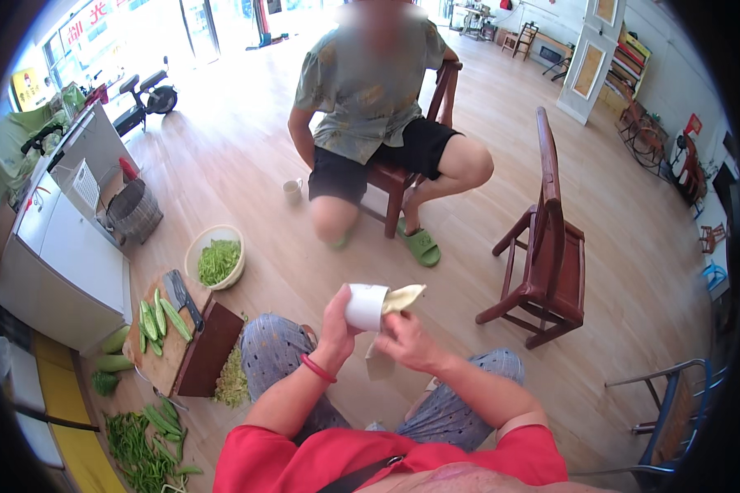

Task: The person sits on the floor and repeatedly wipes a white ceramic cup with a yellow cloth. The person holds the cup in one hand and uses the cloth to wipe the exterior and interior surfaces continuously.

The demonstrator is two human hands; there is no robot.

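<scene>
My left hand (337, 329), a red band at its wrist, is wrapped round a white cylinder (365, 307) tipped on its side above my knees. Whether it is a cup or a roll I cannot tell. A pale cream, folded piece (404, 297) sticks out of its right end. The fingers of my right hand (408, 340) are closed at that end, just under the cream piece; what they pinch is partly hidden. Below them hangs a thin pale strip (380, 363).
A person (370, 99) sits facing me on a wooden chair, a mug (293, 191) on the floor nearby. At left are a board (163, 361) with sliced gourds and a cleaver (182, 299), a bowl (191, 256) of shredded greens, and green peppers (140, 448). An unoccupied chair (551, 255) stands right.
</scene>
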